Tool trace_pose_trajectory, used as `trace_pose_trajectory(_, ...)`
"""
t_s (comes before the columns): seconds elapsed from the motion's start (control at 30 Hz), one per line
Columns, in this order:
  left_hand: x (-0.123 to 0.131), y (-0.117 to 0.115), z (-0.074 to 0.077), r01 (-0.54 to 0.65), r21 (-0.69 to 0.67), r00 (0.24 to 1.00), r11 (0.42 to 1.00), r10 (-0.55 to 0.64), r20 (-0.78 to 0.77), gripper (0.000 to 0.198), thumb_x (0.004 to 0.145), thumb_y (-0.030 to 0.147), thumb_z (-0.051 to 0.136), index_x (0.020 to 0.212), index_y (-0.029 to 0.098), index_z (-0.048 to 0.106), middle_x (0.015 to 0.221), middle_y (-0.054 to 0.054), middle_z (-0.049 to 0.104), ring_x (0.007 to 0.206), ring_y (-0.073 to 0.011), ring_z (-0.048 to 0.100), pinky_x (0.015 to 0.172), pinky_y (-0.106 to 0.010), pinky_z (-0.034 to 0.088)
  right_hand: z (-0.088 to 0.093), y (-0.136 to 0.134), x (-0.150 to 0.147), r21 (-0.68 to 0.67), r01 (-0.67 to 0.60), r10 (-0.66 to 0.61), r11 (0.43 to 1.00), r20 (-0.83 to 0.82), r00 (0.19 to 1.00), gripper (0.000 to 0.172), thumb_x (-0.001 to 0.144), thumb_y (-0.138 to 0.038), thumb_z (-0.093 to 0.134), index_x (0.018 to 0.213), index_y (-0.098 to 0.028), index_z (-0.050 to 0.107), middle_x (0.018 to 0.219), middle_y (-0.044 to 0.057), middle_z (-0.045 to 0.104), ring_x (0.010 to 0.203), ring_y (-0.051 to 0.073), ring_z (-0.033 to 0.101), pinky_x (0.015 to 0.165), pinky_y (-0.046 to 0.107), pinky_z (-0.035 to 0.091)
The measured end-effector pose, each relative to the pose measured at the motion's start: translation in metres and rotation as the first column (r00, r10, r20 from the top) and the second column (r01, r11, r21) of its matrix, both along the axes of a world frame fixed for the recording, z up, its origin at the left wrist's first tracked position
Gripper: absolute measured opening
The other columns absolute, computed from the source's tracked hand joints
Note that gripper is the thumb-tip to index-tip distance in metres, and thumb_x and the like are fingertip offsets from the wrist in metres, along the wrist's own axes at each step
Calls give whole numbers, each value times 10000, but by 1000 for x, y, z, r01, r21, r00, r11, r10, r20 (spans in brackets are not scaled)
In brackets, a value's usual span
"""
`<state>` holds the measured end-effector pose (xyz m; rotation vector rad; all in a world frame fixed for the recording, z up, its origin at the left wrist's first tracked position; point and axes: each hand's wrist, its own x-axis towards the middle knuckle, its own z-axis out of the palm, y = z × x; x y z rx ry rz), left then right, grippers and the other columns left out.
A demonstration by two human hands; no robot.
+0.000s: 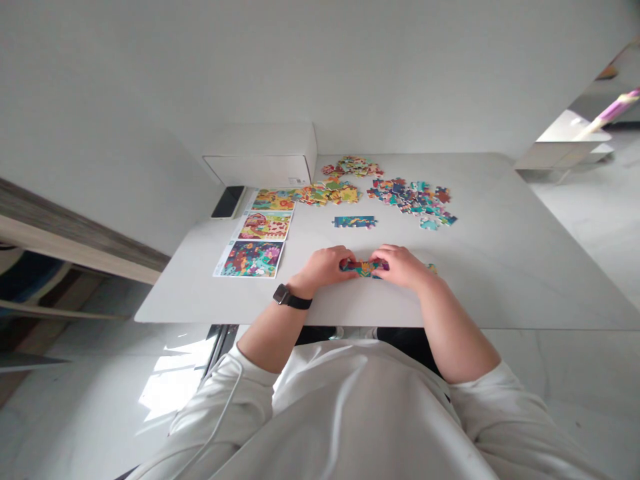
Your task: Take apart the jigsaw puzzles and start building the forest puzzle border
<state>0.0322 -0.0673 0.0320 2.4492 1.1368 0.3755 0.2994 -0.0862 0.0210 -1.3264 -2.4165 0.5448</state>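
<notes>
My left hand (pixel 326 265) and my right hand (pixel 400 265) rest on the white table (pixel 525 267), fingers curled. Between them they pinch a short joined strip of colourful puzzle pieces (pixel 364 267), one hand at each end. A black watch (pixel 291 298) sits on my left wrist. Just beyond my hands lies a small assembled blue strip (pixel 355 221). A single loose piece (pixel 431 269) peeks out beside my right wrist.
Loose piles of pieces lie farther back: yellow-orange (pixel 330 193), blue-teal (pixel 413 198) and pinkish (pixel 353 166). Three picture cards (pixel 257 233) lie at the left, with a black phone (pixel 229 201) and a white box (pixel 263 157) by the wall.
</notes>
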Motion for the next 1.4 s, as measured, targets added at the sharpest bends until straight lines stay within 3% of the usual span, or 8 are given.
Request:
trace_pose_trajectory(0.67,-1,2,-5,30,41,1000,999,-29,-3,290,910,443,776,1119,243,783,1004,-49,752,869,-200,691,752,-277,472,-7,5,-9,22,5,-3,1000,-107,994,185,863,-131,806,1020,-222,775,979,45,744,890,206,674,841,315,500)
trace_pose_trajectory(0.8,-3,3,-8,30,49,1000,998,-30,-6,292,905,443,779,1126,253,788,987,-40,744,840,-195,681,725,-281,464,-1,9,6,63,186,-167,981,-232,958,116,896,-165,760,993,-228,769,1025,50,770,887,199,705,862,321,529)
trace_pose_trajectory(0.93,-5,5,-11,45,87,999,995,-47,14,273,928,421,759,1143,255,783,987,-37,734,846,-201,683,737,-297,484,6,13,26,131,449,-377,884,-367,850,98,954,-216,658,965,-242,752,1007,47,781,858,199,709,867,337,548)
trace_pose_trajectory(1.03,-4,7,-13,71,136,995,988,-81,64,247,954,399,736,1145,248,774,1049,-55,740,929,-219,700,824,-322,527,11,12,35,141,537,-439,832,-424,792,111,955,-248,639,967,-245,749,1004,48,788,831,199,705,859,346,556)
trace_pose_trajectory(1.23,5,6,-16,190,208,969,959,-217,117,222,956,330,742,1153,233,775,1166,-91,758,1084,-263,684,1015,-419,536,16,-4,55,105,497,-432,861,-364,825,131,956,-277,652,1002,-245,771,1028,51,796,866,206,724,830,344,560)
trace_pose_trajectory(1.4,10,4,-16,233,208,958,950,-261,116,263,967,322,732,1217,256,784,1279,-86,762,1159,-267,681,1075,-443,518,12,-26,87,75,342,-325,937,-175,929,187,924,-261,731,1100,-249,792,1140,75,782,1060,248,734,1000,397,559)
